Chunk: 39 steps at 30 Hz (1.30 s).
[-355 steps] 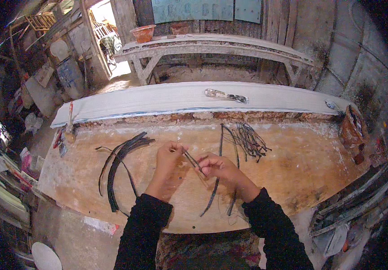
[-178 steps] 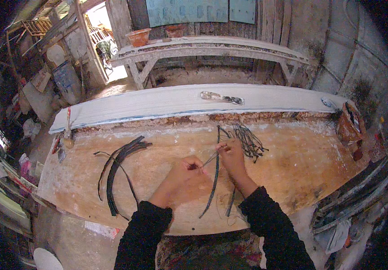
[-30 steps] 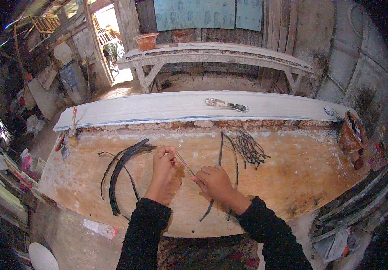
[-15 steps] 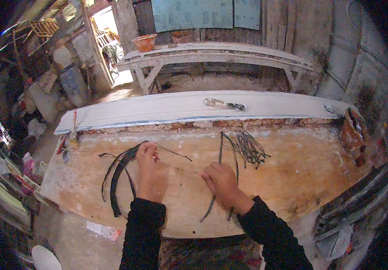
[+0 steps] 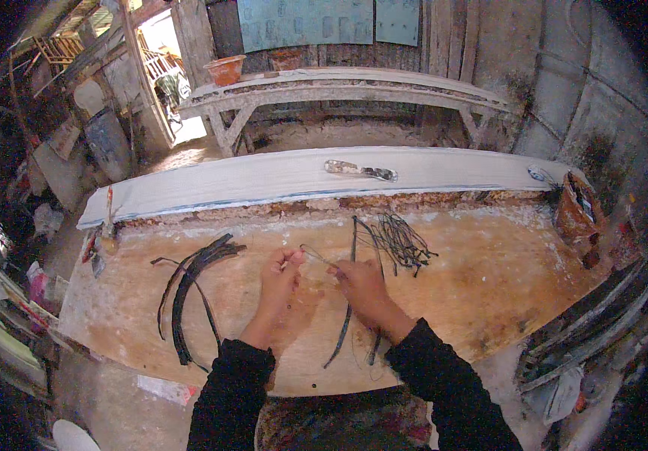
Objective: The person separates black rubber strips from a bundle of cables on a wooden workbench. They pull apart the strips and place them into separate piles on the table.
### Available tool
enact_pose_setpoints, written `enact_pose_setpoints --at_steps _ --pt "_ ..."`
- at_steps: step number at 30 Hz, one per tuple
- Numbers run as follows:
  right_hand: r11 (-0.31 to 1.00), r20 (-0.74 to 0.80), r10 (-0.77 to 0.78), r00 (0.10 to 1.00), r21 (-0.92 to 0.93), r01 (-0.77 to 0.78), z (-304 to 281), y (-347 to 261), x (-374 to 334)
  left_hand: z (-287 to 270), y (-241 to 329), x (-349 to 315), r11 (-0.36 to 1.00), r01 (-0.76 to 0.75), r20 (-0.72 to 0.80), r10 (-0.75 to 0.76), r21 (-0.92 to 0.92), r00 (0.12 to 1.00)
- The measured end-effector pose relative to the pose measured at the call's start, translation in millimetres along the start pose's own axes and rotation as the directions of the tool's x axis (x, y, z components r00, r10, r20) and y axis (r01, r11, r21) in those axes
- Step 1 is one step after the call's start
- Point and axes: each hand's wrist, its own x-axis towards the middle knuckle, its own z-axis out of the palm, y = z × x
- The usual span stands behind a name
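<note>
Between my hands a thin dark strand (image 5: 316, 255) runs over the wooden board (image 5: 482, 301). My left hand (image 5: 280, 276) is closed in a pinch at its left end. My right hand (image 5: 367, 292) pinches it from the other side. Left of my left hand lies a curved bundle of black strips (image 5: 183, 308), with a few single strips loose beside it. Long dark strips (image 5: 343, 331) lie lengthwise by my right hand, which hides part of them. Just beyond it is a tangled bunch of thin black cords (image 5: 403, 244) with knotted-looking ends.
A white plank (image 5: 249, 184) spans the board's far edge, with a spattered, putty-knife-like tool (image 5: 360, 171) on it. A brush (image 5: 109, 222) stands at the left corner. A brown container (image 5: 578, 210) stands at the right. Behind, a long bench (image 5: 354, 94) carries an orange pot (image 5: 225, 71).
My left hand has moved right, away from the black strip bundle, and is closer to my right hand. The strand now bends in a small loop between them. The view has shifted slightly.
</note>
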Motion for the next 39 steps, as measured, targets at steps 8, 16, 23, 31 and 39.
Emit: enact_pose_setpoints --at_steps 8,16,23,31,39 --pt "0.888 -0.382 0.21 0.9 -0.312 -0.339 -43.8 68.7 19.6 27.2 15.1 -41.6 0.536 -0.296 0.412 -0.108 0.791 0.905" --pt "0.88 -0.313 0.143 0.939 -0.395 -0.265 -36.7 76.9 24.7 25.9 -1.3 -43.0 0.414 -0.527 0.593 -0.041 0.742 0.804" --pt "0.922 0.0 -0.161 0.987 -0.356 0.151 -16.1 40.1 5.8 23.2 -4.9 -39.7 0.573 -0.426 0.539 -0.033 0.7 0.842" --pt "0.943 0.11 -0.163 0.981 -0.276 0.187 -20.8 32.3 9.1 23.8 -4.1 -38.6 0.585 -0.495 0.465 0.215 0.643 0.859" --pt "0.964 0.084 -0.251 0.964 -0.065 0.257 -17.8 4.9 3.5 9.7 -7.3 -23.2 0.787 -0.258 0.311 0.088 0.56 0.946"
